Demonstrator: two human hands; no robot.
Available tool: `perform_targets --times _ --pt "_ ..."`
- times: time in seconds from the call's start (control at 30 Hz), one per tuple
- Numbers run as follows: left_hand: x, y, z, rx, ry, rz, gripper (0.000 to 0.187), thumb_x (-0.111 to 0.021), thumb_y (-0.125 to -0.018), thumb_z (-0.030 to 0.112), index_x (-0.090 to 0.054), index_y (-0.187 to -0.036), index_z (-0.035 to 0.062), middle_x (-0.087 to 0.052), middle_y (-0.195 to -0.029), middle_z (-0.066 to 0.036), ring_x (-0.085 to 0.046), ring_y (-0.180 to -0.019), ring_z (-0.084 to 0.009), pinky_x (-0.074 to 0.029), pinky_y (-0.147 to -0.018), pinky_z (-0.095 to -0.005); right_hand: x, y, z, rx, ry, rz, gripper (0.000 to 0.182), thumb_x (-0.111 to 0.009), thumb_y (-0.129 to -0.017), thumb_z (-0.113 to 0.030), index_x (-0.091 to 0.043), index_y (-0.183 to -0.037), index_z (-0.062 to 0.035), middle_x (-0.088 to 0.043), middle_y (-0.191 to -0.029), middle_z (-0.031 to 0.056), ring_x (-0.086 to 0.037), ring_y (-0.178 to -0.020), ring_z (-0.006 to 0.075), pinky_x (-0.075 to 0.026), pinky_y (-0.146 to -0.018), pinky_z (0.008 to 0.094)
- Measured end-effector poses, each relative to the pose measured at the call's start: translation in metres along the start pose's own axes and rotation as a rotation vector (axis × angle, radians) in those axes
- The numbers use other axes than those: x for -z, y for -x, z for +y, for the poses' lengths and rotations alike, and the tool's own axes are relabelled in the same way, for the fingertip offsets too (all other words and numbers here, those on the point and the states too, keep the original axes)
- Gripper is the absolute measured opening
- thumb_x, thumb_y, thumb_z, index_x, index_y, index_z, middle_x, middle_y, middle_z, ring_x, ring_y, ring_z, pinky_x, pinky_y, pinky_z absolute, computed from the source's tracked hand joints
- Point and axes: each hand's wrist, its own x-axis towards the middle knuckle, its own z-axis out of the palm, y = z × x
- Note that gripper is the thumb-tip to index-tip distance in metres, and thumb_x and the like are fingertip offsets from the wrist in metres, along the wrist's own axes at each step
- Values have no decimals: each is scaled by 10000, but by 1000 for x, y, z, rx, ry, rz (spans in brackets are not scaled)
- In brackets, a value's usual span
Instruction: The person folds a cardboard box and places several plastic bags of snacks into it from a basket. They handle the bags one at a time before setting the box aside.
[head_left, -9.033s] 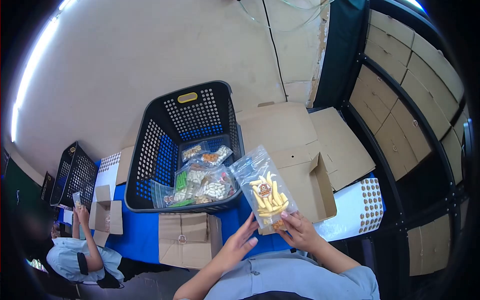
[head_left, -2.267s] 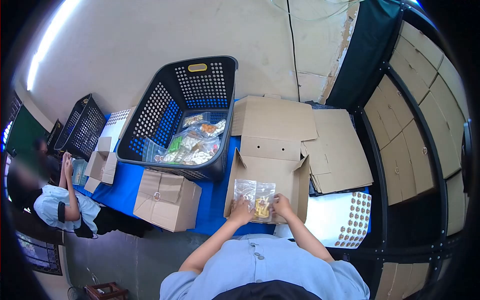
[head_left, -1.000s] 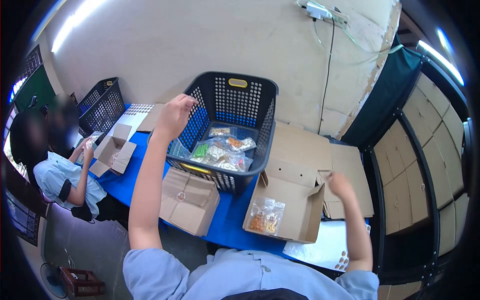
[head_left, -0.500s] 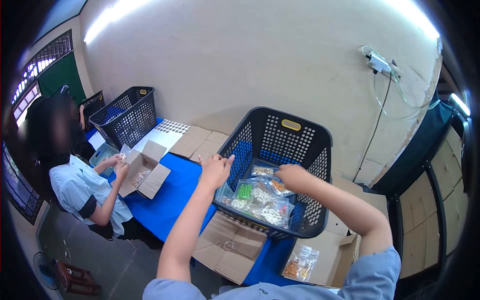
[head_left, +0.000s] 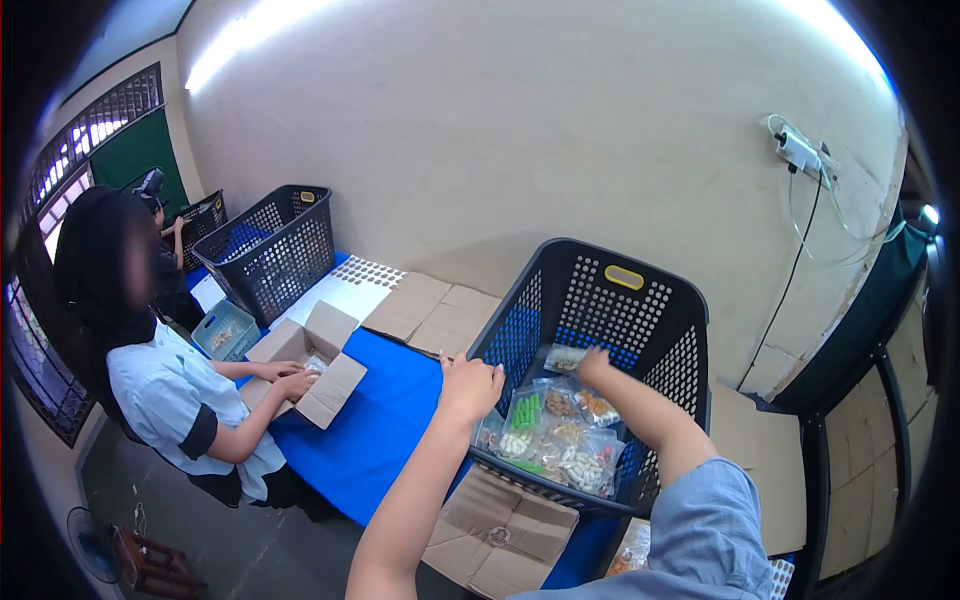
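Note:
My left hand (head_left: 470, 388) is at the left rim of a black perforated plastic basket (head_left: 690, 330), its fingers bent over the edge. Inside the basket, my right hand (head_left: 597, 368) is closed at the right end of a small clear plastic bag (head_left: 566, 358) with pale contents; its fingertips are slightly blurred. Below lie several more clear bags: one with green pieces (head_left: 525, 411), one with orange pieces (head_left: 598, 408), and others with white (head_left: 583, 470) and brown (head_left: 560, 403) pieces.
A flattened carton (head_left: 500, 525) and a partly hidden filled bag (head_left: 632, 550) lie nearest me. To the left, a co-worker (head_left: 185, 390) reaches into an open carton (head_left: 335, 390) on the blue tablecloth (head_left: 385, 400). Another black basket (head_left: 275, 250) stands behind.
My view has shifted, so the basket appears lower and further right. My right hand is now at the bag near the back. The co-worker's hands have gone down into their carton.

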Motion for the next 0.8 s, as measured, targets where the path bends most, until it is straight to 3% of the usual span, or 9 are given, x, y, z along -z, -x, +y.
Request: perform_targets --times 0.03,0.1,0.13,0.17,0.23,0.3,0.43,0.53,0.8 --pt "1 1 0 -1 -6 9 474 -377 -960 342 -724 -725 119 -666 -911 -127 -503 -1090 -368 -212 -1070 -614 -16 -10 6 -223 105 269 493 -653 -812 -264 -580 -1269 -93 -550 -1316 107 -518 -1183 389 -409 -910 619" --pt "2 1 1 -6 -18 15 472 -377 -959 338 -725 -726 120 -669 -897 -124 -504 -1088 -365 -215 -1073 -606 -13 -33 12 -502 19 -65 464 -634 -843 -298 -590 -1260 -98 -544 -1316 127 -518 -1183 370 -413 -868 650" --pt "2 1 1 -3 -14 17 473 -376 -959 338 -724 -725 122 -669 -897 -123 -505 -1086 -363 -214 -1074 -604 -14 -42 23 -318 -73 -436 507 -658 -827 -344 -586 -1266 -102 -502 -1355 151 -513 -1181 393 -415 -893 630" --pt "2 0 2 -1 -8 20 473 -375 -959 338 -724 -723 123 -670 -898 -122 -507 -1083 -361 -213 -1075 -601 -24 -44 21 -319 -77 -440 507 -658 -827 -344 -586 -1266 -102 -502 -1355 151 -513 -1181 393 -415 -893 630" --pt "0 -2 1 1 -26 14 473 -374 -960 336 -724 -724 126 -670 -896 -122 -508 -1081 -361 -227 -1071 -594 -38 -21 10 317 -95 -475 650 -670 -814 -372 -469 -1368 -97 -516 -1335 166 -536 -1161 359 -437 -915 557" --pt "-4 -3 2 16 -41 15 472 -372 -962 334 -725 -724 128 -670 -895 -122 -508 -1080 -360 -241 -1067 -586 -56 24 -10 326 -205 21 710 -670 -804 -379 -401 -1410 -127 -615 -1179 179 -593 -1083 322 -453 -922 483" --pt "1 -1 0 -7 -54 21 465 -378 -960 325 -722 -773 75 -676 -896 -142 -525 -1060 -363 -308 -1025 -572 -57 43 -34 601 -386 191 656 -632 -828 -310 -374 -1412 -156 -646 -1072 192 -622 -1025 312 -483 -866 469" --pt "-1 -1 0 -36 -53 9 467 -384 -955 318 -723 -823 25 -680 -890 -159 -542 -1032 -369 -356 -978 -563 -50 32 -35 407 -308 204 309 -590 -818 -188 -621 -1118 -123 -680 -952 158 -667 -872 337 -521 -736 472" --pt "-13 -10 -16 36 -66 49 470 -389 -950 344 -738 -693 163 -700 -816 -91 -580 -911 -339 -441 -873 -446 44 5 90 -144 -399 558 240 -713 -659 -213 -707 -847 -64 -697 -901 130 -683 -862 273 -558 -704 382"
